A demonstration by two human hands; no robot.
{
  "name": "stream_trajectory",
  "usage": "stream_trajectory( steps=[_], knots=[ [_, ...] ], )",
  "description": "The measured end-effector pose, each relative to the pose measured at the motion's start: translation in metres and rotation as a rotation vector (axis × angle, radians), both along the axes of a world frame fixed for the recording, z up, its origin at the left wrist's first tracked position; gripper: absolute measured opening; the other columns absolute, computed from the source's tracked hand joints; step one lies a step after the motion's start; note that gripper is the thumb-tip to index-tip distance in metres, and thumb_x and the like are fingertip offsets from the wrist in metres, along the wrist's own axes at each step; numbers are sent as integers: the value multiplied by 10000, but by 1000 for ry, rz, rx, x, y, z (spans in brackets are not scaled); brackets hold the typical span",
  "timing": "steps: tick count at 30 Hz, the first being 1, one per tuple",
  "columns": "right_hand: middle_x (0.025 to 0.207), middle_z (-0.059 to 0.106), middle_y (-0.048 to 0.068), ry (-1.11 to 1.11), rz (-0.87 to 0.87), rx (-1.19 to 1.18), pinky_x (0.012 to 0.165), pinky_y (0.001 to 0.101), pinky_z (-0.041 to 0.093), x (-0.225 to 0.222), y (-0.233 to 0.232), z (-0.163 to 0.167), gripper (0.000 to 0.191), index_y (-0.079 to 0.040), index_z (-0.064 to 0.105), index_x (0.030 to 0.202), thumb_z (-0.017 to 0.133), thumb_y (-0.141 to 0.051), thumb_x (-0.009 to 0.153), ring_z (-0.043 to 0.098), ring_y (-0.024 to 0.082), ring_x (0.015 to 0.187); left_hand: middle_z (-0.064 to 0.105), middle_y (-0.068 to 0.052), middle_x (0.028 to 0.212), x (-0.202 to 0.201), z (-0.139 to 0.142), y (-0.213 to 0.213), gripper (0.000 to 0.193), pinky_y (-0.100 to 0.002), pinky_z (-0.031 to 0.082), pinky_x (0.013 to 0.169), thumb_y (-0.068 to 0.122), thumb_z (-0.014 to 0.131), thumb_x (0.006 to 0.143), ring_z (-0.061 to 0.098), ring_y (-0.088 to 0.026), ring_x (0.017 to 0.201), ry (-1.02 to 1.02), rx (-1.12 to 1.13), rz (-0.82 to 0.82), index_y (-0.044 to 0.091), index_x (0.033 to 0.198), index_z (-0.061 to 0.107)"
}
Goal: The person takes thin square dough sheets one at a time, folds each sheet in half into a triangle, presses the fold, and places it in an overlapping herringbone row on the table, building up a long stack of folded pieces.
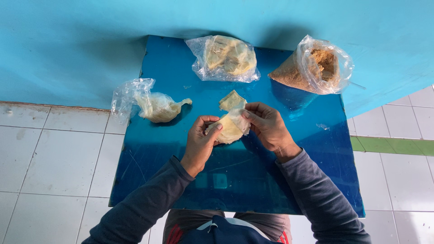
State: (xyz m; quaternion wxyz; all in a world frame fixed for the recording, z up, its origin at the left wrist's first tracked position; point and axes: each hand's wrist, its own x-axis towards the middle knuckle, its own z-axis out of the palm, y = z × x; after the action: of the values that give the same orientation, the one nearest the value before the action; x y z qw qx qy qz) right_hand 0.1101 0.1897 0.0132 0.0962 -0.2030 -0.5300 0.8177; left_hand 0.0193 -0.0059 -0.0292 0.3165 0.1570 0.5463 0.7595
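Note:
My left hand (202, 138) and my right hand (267, 125) both grip a small clear plastic bag of pale yellow stuff (231, 128) over the middle of a shiny blue board (172, 153). The left thumb and fingers pinch its left side. On the right, my fingers hold its upper edge. A folded pale yellow piece (232, 99) lies on the board just beyond the bag, close to my right fingertips.
A tied clear bag with pale filling (159, 107) and loose plastic (128, 94) lie at the board's left edge. A clear bag of yellowish pieces (227, 58) sits at the far edge. An open bag of brown powder (316, 65) stands far right. White floor tiles (54, 153) surround the board; a turquoise wall (68, 45) is behind.

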Motion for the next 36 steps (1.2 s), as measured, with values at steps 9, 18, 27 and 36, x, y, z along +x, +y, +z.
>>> stream_trajectory(
  steps=[9,18,27,36],
  knots=[
    [1063,695,116,87,-148,-27,748,341,613,-3,12,12,225,19,599,1184,667,-62,986,715,183,899,647,-68,1070,0,-1,-2,234,-287,640,656,178,676,973,702,-139,888,-83,33,15,57,1152,587],
    [974,701,103,151,-364,1371,749,367,554,-28,-6,10,118,-51,672,1039,721,-9,940,686,246,854,639,-56,1053,-1,-6,-1,215,-287,630,641,171,676,973,689,-112,862,-94,73,47,64,1140,593],
    [990,730,44,153,-161,1823,833,408,432,-21,-30,-2,206,-102,712,1096,698,-109,890,643,245,914,654,-65,1056,-2,-3,-3,201,-279,628,635,168,662,987,696,-121,863,-81,56,54,57,1140,596],
    [1115,749,57,185,-90,1878,937,422,464,-14,-24,-15,271,-88,705,1138,699,-135,871,690,263,1038,653,-64,1050,0,-1,-3,210,-271,625,631,180,661,983,699,-120,858,-60,18,44,64,1145,595]
  ],
)
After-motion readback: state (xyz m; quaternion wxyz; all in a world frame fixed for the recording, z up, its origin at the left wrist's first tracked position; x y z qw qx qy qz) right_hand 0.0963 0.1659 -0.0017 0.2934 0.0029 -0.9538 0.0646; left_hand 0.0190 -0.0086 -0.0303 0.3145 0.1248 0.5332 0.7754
